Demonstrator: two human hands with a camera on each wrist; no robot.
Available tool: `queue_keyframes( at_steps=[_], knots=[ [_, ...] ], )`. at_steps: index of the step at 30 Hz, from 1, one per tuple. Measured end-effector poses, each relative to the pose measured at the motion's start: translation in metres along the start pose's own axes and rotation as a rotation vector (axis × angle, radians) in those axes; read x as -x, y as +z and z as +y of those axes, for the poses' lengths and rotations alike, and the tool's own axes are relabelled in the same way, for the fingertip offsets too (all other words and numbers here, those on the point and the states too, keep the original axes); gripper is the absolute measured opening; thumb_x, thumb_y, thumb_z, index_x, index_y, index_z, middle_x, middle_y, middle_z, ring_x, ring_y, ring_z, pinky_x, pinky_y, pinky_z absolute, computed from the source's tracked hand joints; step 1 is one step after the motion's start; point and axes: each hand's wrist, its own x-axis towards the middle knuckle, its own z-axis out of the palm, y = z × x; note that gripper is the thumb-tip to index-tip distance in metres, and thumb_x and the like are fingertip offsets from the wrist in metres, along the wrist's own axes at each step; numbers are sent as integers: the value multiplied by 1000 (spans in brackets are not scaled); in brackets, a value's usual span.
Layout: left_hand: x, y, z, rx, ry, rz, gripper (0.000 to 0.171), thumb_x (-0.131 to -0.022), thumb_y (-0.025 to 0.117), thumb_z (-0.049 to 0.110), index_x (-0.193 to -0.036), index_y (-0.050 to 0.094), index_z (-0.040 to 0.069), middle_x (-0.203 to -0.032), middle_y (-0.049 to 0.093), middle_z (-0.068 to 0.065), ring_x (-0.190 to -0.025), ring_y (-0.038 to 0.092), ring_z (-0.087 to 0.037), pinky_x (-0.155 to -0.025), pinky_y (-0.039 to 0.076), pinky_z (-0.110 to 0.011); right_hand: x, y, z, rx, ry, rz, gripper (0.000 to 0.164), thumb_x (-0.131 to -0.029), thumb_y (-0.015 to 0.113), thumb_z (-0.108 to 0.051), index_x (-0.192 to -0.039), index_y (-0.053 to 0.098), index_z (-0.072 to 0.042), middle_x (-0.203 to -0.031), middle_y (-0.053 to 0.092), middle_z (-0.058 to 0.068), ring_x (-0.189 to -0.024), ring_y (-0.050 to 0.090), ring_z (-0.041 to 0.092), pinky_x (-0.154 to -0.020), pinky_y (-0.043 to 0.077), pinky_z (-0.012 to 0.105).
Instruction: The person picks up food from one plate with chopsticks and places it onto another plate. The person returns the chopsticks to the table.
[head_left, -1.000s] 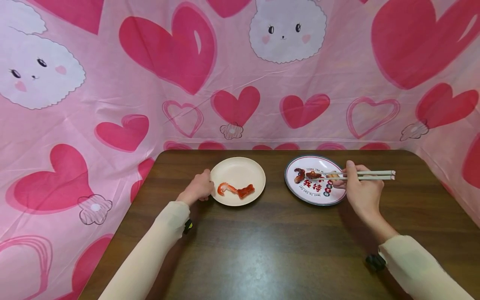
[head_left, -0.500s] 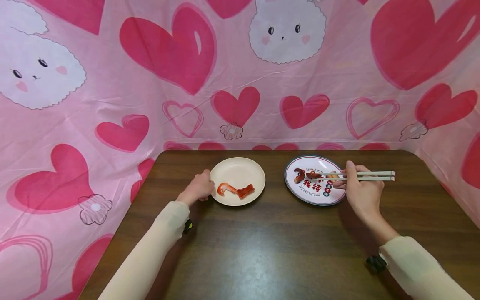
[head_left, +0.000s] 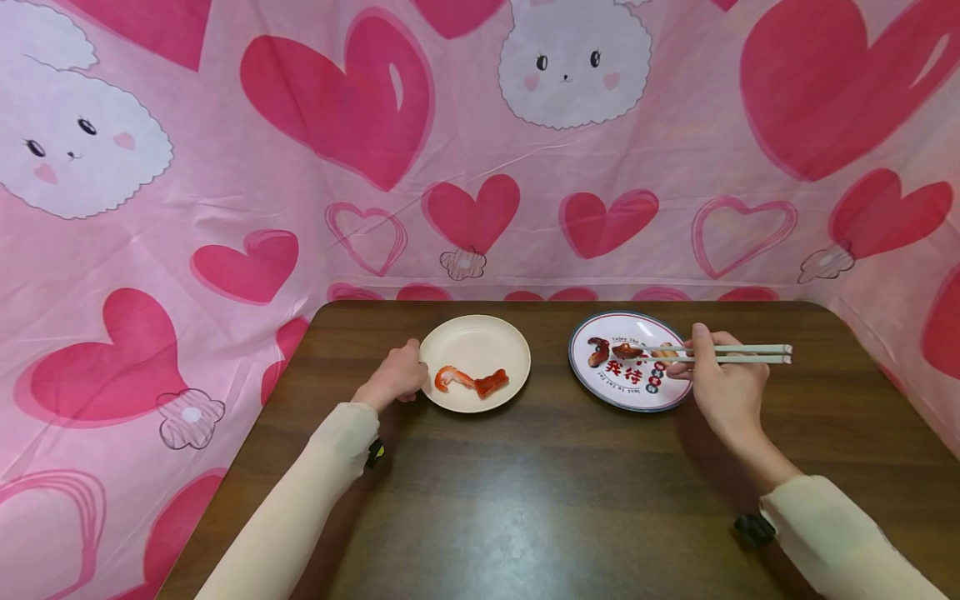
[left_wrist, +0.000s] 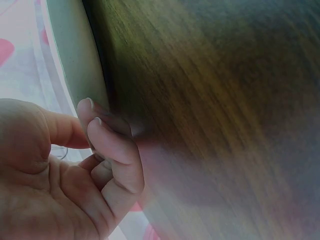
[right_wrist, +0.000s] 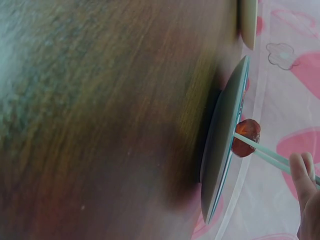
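Note:
At the left edge of a cream plate [head_left: 472,333], my left hand [head_left: 393,375] pinches the rim between thumb and curled fingers. The left wrist view shows these fingers [left_wrist: 112,142] against the plate's outer side. An orange-white shrimp [head_left: 453,378] and a reddish-brown piece [head_left: 492,383] lie on that plate. My right hand [head_left: 723,383] holds a pair of pale chopsticks [head_left: 750,353]. Their tips meet a glossy brown piece of food [head_left: 627,351] at the patterned plate [head_left: 611,386]; in the right wrist view this brown piece [right_wrist: 246,138] shows just above the rim.
Another dark brown piece [head_left: 598,352] lies on the patterned plate's left side, and a pale tan piece [head_left: 664,351] sits near its right side, partly behind the chopsticks. Both plates stand on a dark wooden table [head_left: 480,492]. A pink heart-print cloth [head_left: 540,167] hangs behind.

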Motion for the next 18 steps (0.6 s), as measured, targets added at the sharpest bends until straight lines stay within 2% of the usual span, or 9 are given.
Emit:
queue_keyframes(
  at_steps=[3,10,18],
  knots=[
    [0,0,-1,2,7,0,34,-102,49,7,-133,44,-7,-82,62,-19,-56,60,-24,-50,54,-33,1,0,1,-23,20,4,36,-102,70,-30,-90,69,4,-69,72,16,-53,71,16,-51,57,24],
    [-2,2,-2,3,-2,-1,35,-102,49,8,-135,43,-5,-82,63,-18,-56,60,-24,-50,54,-33,1,-2,1,-13,39,2,43,-103,69,-28,-97,65,14,-70,72,18,-53,71,15,-52,57,23],
    [-3,3,-3,4,-3,0,38,-102,49,7,-137,42,-6,-83,62,-19,-55,60,-24,-49,54,-34,4,-1,-2,-31,33,1,44,-102,71,-28,-96,65,15,-69,72,10,-52,71,16,-52,57,25]
  ],
)
